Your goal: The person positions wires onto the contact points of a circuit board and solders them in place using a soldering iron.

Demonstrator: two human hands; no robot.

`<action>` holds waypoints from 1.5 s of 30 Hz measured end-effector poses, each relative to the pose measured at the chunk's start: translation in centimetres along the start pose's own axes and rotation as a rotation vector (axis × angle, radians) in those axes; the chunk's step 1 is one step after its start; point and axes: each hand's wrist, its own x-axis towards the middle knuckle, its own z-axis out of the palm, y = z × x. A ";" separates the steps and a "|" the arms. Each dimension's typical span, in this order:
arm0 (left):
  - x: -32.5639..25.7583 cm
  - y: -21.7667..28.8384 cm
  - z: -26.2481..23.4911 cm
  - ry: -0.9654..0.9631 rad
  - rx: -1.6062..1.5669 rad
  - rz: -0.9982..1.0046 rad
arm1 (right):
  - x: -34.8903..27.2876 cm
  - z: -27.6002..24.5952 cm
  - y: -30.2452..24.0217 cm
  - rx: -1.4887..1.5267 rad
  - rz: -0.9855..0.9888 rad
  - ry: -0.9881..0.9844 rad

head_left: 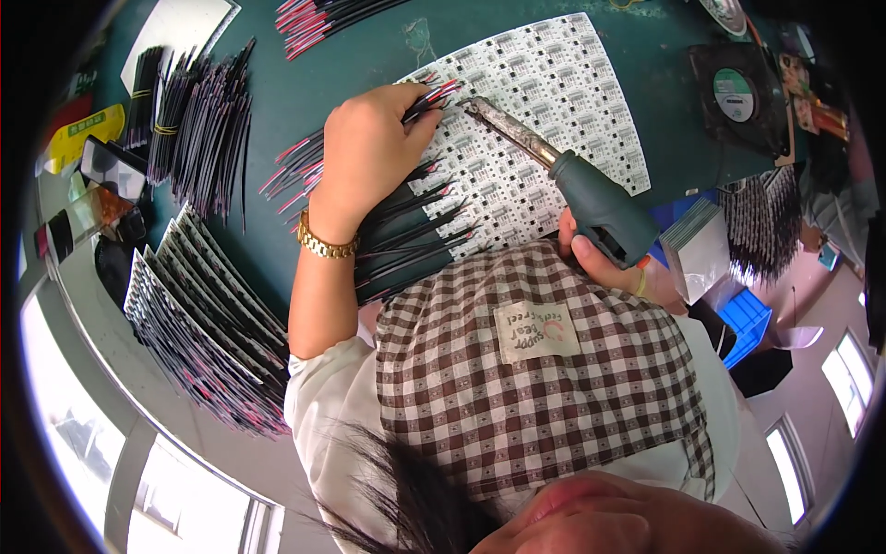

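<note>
The left hand [369, 152] lies knuckles-up with fingers curled and pinched at their tips, forearm bare and wrist bent, while the right hand [600, 258] is mostly hidden, its fingers wrapped closed in a grip.

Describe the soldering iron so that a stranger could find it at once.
On the green table lies a white panel of small circuit boards. Across its lower right edge slants the soldering iron, held in the right hand. Unlike the thin wires nearby, it has a thick grey-green handle and a metal tip.
</note>
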 end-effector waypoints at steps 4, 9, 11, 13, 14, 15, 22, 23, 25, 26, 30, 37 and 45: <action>0.0 -0.2 0.0 -0.007 0.028 -0.002 | -0.3 0.8 2.2 0.109 -0.077 0.120; 0.2 -0.5 0.0 0.002 0.107 0.042 | 1.1 2.5 5.7 0.351 -0.415 0.275; 0.3 -0.4 -0.3 -0.038 0.125 -0.002 | 1.4 2.5 5.8 0.384 -0.448 0.273; 0.1 -0.2 -0.9 -0.012 0.148 0.039 | 1.3 2.5 6.1 0.369 -0.448 0.277; 0.2 -0.2 -1.1 0.018 0.161 0.080 | 1.4 2.5 6.3 0.345 -0.443 0.282; 0.2 -0.2 -1.4 0.019 0.166 0.091 | 1.5 2.5 6.5 0.345 -0.454 0.289; -0.5 3.8 -5.4 0.455 -0.099 0.043 | 1.3 2.1 7.0 0.378 -0.408 0.209; -0.6 4.4 -5.4 0.462 -0.013 0.115 | 1.4 2.2 7.2 0.464 -0.406 0.198; -0.9 5.3 -4.4 0.318 0.100 0.131 | 1.0 2.1 7.2 0.546 -0.416 0.182; -1.2 5.1 -3.5 0.268 0.104 0.077 | 1.1 2.1 7.4 0.522 -0.448 0.176; -1.8 3.0 -1.4 0.123 0.136 -0.010 | 1.1 2.3 5.2 0.398 -0.479 0.224; -2.1 0.2 0.8 0.142 -0.245 -0.282 | 1.5 2.2 6.8 0.417 -0.451 0.199; -1.9 0.4 1.1 0.199 -0.049 -0.053 | 1.1 2.3 6.0 0.332 -0.420 0.279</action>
